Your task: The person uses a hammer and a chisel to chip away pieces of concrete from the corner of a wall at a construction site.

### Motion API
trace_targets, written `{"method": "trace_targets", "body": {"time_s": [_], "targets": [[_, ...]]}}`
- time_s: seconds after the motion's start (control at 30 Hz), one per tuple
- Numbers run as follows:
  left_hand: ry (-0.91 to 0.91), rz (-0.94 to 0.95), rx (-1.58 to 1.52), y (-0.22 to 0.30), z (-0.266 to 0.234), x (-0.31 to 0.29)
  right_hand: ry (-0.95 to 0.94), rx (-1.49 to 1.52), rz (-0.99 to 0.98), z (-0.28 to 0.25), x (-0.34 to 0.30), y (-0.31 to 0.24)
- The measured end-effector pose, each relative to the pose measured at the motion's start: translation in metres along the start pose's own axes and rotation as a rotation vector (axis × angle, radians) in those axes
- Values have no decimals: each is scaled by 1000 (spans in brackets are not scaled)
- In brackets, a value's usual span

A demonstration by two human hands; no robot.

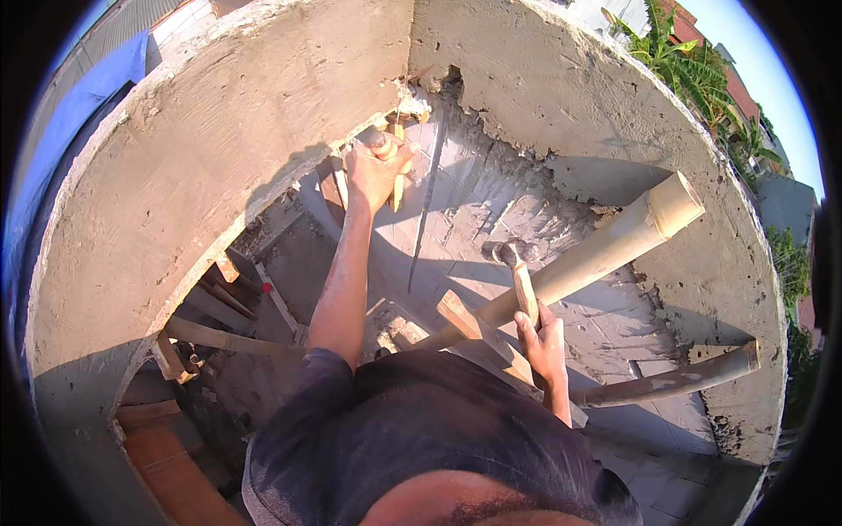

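Right hand point(547, 344) closed round hammer point(524, 287); its long axis runs forward and slightly left, head beyond the fist, handle crossing over pole point(605, 248). Left hand point(372, 178), farther forward and left, grips a round-ended tool point(375, 138), perhaps a chisel (fingers hide most), near wall point(263, 105) edge. No container made out.

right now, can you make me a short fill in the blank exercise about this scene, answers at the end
The right hand grips the wooden handle of a ____.
The left hand is near the ____ where two concrete walls meet.
The thick, pale pole on the right is made of ____.
The tarpaulin at the far left is ____.
Missing words: hammer; corner; bamboo; blue
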State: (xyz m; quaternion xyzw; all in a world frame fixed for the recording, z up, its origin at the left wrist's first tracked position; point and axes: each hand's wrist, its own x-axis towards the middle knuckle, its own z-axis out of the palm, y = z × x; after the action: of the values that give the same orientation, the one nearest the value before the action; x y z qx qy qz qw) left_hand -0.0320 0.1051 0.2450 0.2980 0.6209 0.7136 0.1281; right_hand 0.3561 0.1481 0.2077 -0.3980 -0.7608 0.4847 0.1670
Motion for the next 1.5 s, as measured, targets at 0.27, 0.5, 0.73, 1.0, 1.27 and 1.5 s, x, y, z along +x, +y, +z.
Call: {"method": "trace_targets", "body": {"time_s": [0.27,0.5,0.73,1.0,1.27,1.5], "targets": [[-229,533,95,45,36,107,9,99,-115,40,17,35],[-231,391,297,67,32,94,85,-3,-155,50,11,31],[-359,356,844,99,24,122,63,-71,-153,51,17,20],[-180,291,-75,37,17,92,-42,-202,-98,47,20,23],[-193,447,145,68,33,111,-51,-227,-144,49,21,19],[-214,462,78,44,54,122,54,27,-125,20,19,-45]]}}
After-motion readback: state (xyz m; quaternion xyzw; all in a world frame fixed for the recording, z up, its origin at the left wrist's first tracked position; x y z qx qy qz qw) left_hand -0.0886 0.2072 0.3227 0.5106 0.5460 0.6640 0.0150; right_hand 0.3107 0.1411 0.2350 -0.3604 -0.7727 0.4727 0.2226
